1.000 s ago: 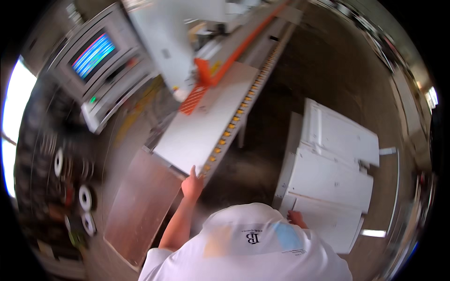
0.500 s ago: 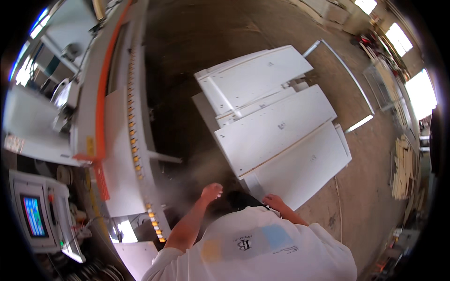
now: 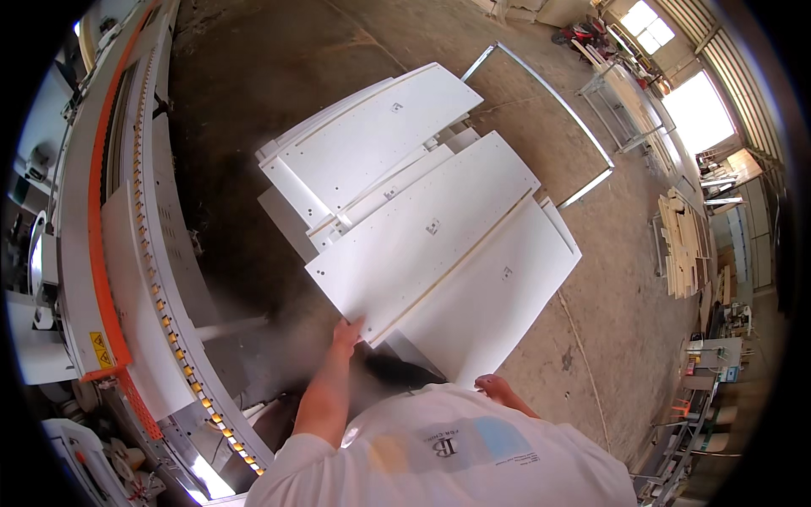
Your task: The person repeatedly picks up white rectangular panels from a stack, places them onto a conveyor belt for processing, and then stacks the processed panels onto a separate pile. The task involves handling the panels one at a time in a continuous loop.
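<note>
Several white flat panels lie stacked and fanned out on a low cart in front of me. My left hand [image 3: 346, 331] reaches forward and grips the near corner of the middle white panel [image 3: 422, 237]. My right hand [image 3: 497, 389] is lower and to the right, at the near edge of the lowest panel [image 3: 498, 296]. My shoulder partly hides it, and its hold is not clear. Another panel [image 3: 372, 135] lies farther away on the stack. My white T-shirt [image 3: 448, 448] fills the bottom of the view.
A long machine [image 3: 110, 253] with an orange stripe and a row of yellow rollers runs along the left. A metal cart frame [image 3: 549, 93] juts out behind the panels. Stacked wooden boards [image 3: 684, 245] and shelving stand at the right on the concrete floor.
The view has swung from the machine to the panel stack. My left hand has left the machine table and reached the corner of the middle panel; my right hand stays near the lowest panel.
</note>
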`<state>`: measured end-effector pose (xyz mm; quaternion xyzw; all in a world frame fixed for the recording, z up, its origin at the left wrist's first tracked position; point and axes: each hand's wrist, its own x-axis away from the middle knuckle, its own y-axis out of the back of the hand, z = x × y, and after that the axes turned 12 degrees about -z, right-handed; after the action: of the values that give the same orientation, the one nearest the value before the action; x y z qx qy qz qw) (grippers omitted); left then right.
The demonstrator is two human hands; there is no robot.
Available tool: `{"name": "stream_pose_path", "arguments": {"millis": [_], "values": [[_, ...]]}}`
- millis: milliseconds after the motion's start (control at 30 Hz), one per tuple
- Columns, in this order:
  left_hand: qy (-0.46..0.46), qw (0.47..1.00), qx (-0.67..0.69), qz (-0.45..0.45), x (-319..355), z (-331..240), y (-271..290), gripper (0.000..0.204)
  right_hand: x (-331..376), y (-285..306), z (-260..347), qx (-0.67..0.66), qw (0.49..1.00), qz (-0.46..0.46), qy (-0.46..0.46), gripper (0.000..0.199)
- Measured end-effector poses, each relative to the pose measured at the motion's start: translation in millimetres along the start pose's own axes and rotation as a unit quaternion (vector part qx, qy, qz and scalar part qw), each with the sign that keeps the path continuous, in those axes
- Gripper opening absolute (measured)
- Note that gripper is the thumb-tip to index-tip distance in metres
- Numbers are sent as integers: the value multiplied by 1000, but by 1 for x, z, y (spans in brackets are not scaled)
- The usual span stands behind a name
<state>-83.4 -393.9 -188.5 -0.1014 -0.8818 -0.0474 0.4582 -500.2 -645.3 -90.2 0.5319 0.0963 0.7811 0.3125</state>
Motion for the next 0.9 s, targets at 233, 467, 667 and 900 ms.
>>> {"name": "stream_pose_path", "arguments": {"millis": [233,467,667,900], "values": [[-37,997,-49,-56,26,27,60,32,-35,-21,83,13,998,25,48,36],[-57,982,-147,-107,121,54,168,31,-109,-59,151,-126,991,-8,38,46],[-37,965,142,-220,235,72,220,32,-121,-85,191,-288,956,-40,-35,54],[-194,856,115,-465,281,106,234,40,-94,-124,202,-377,925,14,-46,50]]}}
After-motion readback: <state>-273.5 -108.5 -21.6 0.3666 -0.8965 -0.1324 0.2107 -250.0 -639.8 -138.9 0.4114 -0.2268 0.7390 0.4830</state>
